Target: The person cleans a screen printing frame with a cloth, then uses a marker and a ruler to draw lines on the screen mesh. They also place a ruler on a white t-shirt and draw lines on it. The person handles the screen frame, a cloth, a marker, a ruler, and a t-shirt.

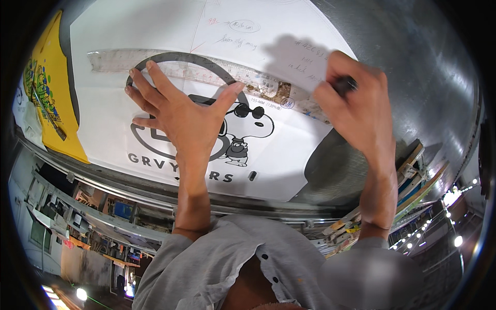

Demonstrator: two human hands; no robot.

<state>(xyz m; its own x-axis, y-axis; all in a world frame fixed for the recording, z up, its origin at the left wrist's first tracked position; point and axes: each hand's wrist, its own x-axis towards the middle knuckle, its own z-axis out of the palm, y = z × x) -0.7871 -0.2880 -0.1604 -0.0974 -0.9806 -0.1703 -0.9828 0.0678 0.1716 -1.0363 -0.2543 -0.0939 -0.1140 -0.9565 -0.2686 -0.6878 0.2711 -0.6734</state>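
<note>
A large white sheet (pixel 289 155) lies in front of me, printed with a thick dark ring, block lettering and a cartoon dog (pixel 248 124) in sunglasses. Across its upper part runs a long clear ruler (pixel 206 72), stained brown toward its right end. My left hand (pixel 188 113) is spread palm down over the ring, fingertips and thumb at the ruler. Past the ruler's stained end, my right hand (pixel 361 98) is closed around a black rounded object (pixel 345 84). Only its end shows, and I cannot tell whether its hidden part touches the sheet.
A yellow printed cloth (pixel 54 93) lies at the left, with a thin dark-ended tool (pixel 54 121) on it. Grey metal tabletop (pixel 413 67) extends to the right. Wooden-edged frames (pixel 408 181) stand at the lower right. Cluttered shelves (pixel 119 206) sit beyond the table edge, lower left.
</note>
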